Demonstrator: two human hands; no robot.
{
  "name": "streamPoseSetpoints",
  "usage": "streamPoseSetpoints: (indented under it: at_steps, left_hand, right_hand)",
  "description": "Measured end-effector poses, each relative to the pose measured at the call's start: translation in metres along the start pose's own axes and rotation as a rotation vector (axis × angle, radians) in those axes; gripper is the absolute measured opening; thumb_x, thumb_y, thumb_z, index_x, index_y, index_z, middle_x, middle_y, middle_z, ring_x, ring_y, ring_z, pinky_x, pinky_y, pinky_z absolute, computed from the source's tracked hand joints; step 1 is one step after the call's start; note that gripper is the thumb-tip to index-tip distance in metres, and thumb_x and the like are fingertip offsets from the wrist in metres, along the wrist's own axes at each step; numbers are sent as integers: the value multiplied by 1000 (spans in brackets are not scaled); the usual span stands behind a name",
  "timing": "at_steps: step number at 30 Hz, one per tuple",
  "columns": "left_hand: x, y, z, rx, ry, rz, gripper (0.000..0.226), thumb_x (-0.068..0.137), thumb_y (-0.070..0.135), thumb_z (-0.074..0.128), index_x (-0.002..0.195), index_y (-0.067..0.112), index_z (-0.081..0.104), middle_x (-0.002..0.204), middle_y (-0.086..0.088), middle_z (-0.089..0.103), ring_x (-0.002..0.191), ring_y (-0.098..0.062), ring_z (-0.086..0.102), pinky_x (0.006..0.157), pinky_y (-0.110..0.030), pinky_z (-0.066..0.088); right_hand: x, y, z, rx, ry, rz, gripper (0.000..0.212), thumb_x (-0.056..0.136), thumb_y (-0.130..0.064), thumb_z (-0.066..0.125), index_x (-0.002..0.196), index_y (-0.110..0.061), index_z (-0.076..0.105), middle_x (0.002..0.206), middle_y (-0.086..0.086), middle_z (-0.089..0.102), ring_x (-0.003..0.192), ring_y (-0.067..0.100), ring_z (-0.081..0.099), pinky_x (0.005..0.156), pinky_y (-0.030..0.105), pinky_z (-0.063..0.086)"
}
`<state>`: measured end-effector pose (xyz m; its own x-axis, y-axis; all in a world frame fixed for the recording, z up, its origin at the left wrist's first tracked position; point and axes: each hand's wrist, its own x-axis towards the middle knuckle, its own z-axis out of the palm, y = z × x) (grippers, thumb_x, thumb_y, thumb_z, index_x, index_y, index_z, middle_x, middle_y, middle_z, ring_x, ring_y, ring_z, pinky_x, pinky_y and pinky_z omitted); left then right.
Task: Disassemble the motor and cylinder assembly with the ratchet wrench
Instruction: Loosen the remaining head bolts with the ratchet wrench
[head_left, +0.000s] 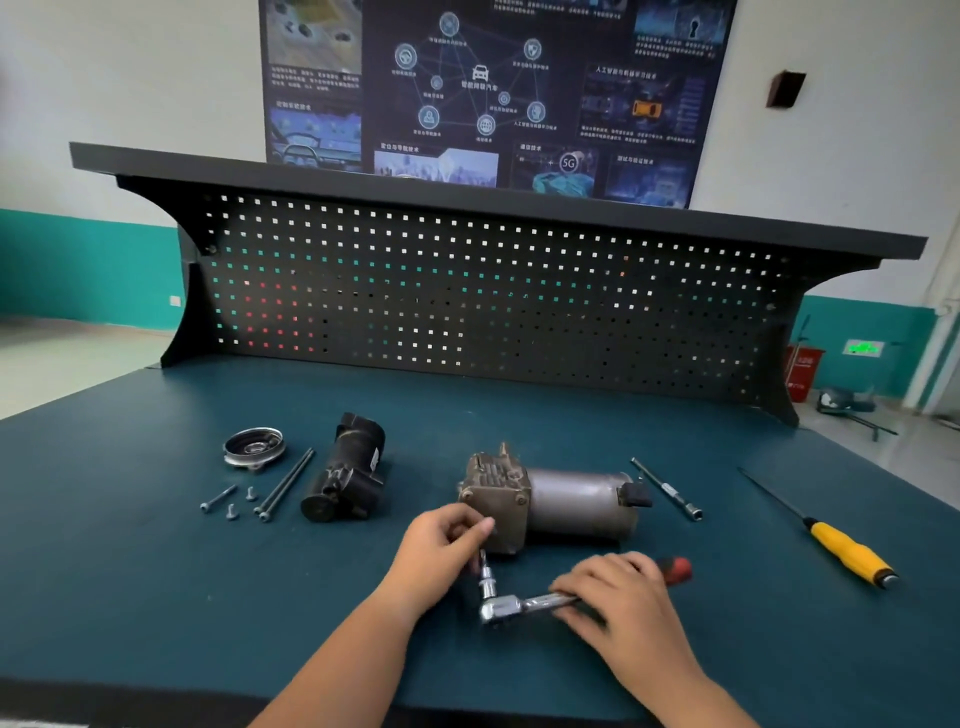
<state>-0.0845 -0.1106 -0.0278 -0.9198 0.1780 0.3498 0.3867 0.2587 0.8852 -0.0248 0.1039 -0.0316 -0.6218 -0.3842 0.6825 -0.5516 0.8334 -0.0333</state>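
The motor and cylinder assembly (550, 499) lies on its side mid-bench: a brownish finned block at the left end, a grey metal cylinder to the right. The ratchet wrench (511, 605) points its socket extension up into the block's near face. My right hand (618, 597) grips the wrench's handle, whose red end sticks out past the fingers. My left hand (441, 551) pinches the top of the extension where it meets the block.
A black motor part (345, 475) lies to the left, with a round metal cover (254, 447), two long bolts (285, 483) and several small screws (228, 501). To the right lie an extension bar (667, 488) and a yellow-handled screwdriver (831, 540). A pegboard (467, 296) backs the bench.
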Motion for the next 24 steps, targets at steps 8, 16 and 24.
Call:
streamPoseSetpoints:
  at_steps: [8, 16, 24]
  left_hand:
    - [-4, 5, -9, -547, -270, -177, 31, 85, 29, 51, 75, 12, 75, 38, 8, 30, 35, -3, 22, 39, -14, 20]
    - [-5, 11, -9, -661, -349, -187, 26, 83, 25, 51, 67, 13, 67, 39, 10, 42, 36, 1, 30, 40, -11, 24]
    - [-5, 9, -7, -696, -462, -157, 39, 59, 57, 81, 66, 21, 69, 39, 13, 36, 38, 0, 26, 43, -12, 24]
  right_hand:
    - [25, -7, 12, -48, 237, 59, 14, 68, -31, 71, 79, -25, 76, 74, -15, 63, 77, -2, 48, 83, 28, 31]
    - [14, -11, 25, 35, 221, 210, 22, 61, -20, 82, 82, -23, 75, 80, -15, 65, 83, -1, 52, 95, 42, 33]
    - [2, -28, 16, 690, 274, 469, 18, 82, -11, 69, 74, -26, 70, 73, 0, 63, 61, 0, 53, 54, 11, 40]
